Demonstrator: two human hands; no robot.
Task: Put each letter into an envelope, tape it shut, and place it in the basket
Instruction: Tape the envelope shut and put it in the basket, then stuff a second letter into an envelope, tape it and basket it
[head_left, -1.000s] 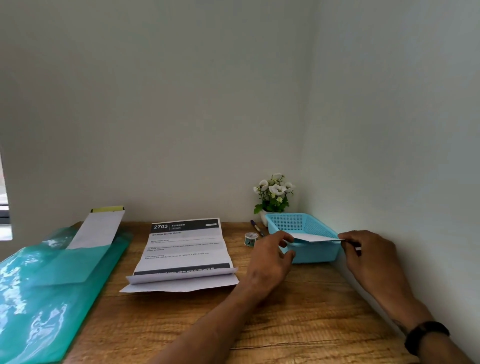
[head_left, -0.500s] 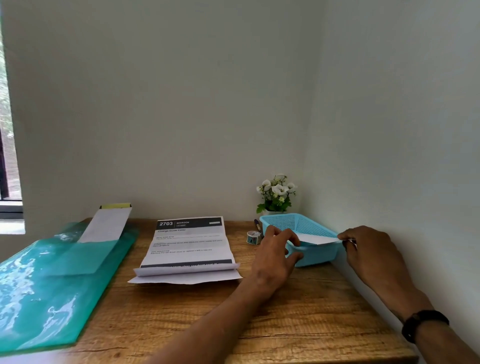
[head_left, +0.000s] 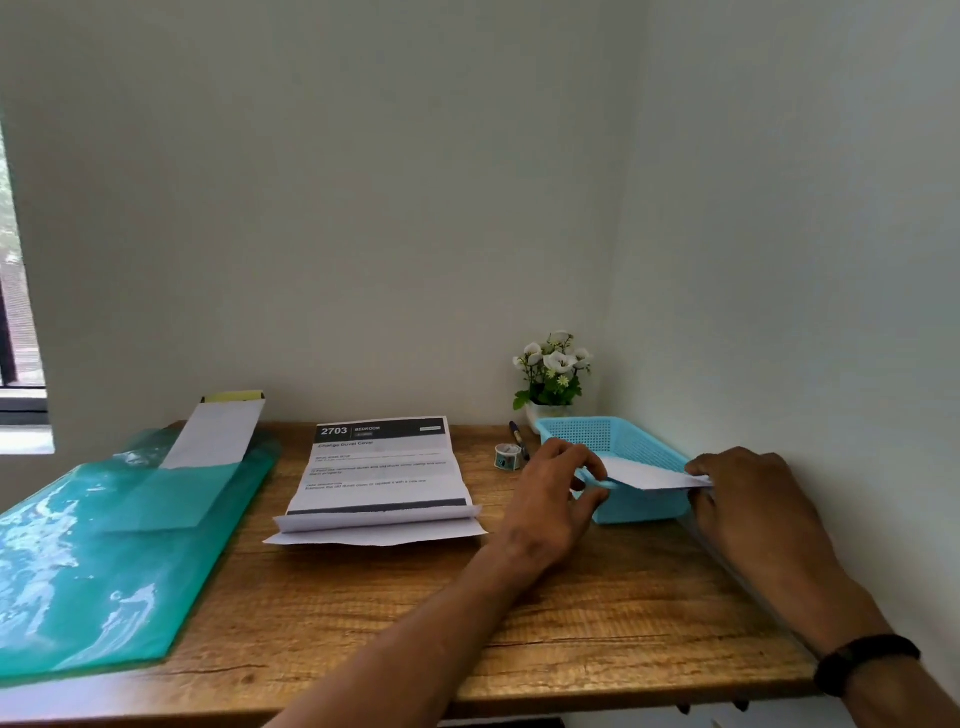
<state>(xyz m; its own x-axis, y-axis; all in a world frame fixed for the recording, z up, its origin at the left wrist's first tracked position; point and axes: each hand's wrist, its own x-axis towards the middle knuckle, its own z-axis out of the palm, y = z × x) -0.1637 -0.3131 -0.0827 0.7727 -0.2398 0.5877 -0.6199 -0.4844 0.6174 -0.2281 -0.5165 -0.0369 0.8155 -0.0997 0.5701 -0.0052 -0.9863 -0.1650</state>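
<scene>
Lying on the wooden bench (head_left: 597, 613), the unfolded letter (head_left: 379, 467) has a dark header with "2703" and "BEDROOM" in white, and below it a title that seems to read "Change Duvet Cover"; the smaller lines are too blurred to read. Its lower part is folded over. The left hand (head_left: 550, 499) and the right hand (head_left: 748, 499) hold a white envelope (head_left: 649, 474) over the front rim of the blue basket (head_left: 618, 441) in the far right corner. The left fingers (head_left: 589, 465) curl around its left end, and the right fingers pinch its right end, mostly hidden behind the hand. Another white envelope (head_left: 215, 436) rests on a green plastic folder (head_left: 93, 561), cut off at the left edge. A tape roll (head_left: 507, 458), a pen (head_left: 518, 439) and a flower pot (head_left: 551, 379) stand near the basket.
</scene>
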